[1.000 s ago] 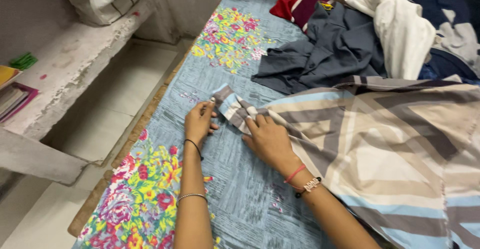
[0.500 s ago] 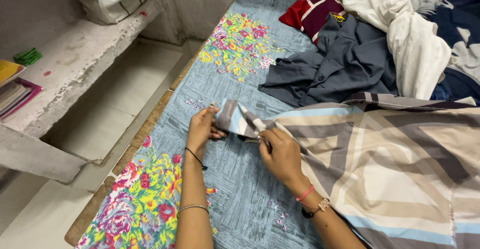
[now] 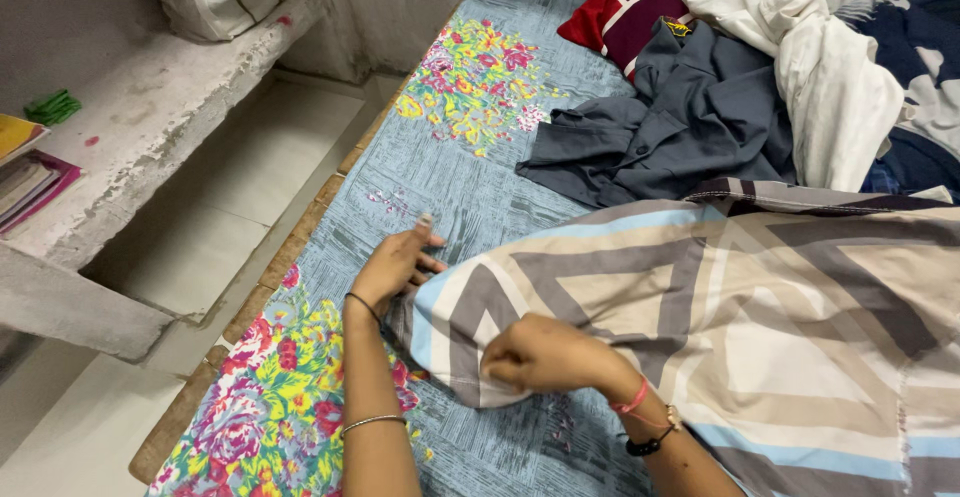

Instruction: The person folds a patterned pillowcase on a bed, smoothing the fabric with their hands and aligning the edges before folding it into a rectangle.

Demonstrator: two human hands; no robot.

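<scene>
We start at our right hand (image 3: 545,357). It is closed in a fist on the near edge of the striped sheet (image 3: 740,307), with cloth bunched inside the curled fingers. Our left hand (image 3: 395,262) sits just beyond and to the left of that fist, at the sheet's corner. Its fingers are bent on the corner edge, and one finger points up and away. Whether they pinch the cloth or only press it, we cannot tell.

The sheet spreads rightward from both hands, and its long axis runs left to right. The edge between the two hands runs obliquely, near to far. Both hands touch it.

Under the hands lies the floral bedcover (image 3: 470,187). Beyond the fingers lies a grey shirt (image 3: 670,127), then a white garment (image 3: 810,67).
</scene>
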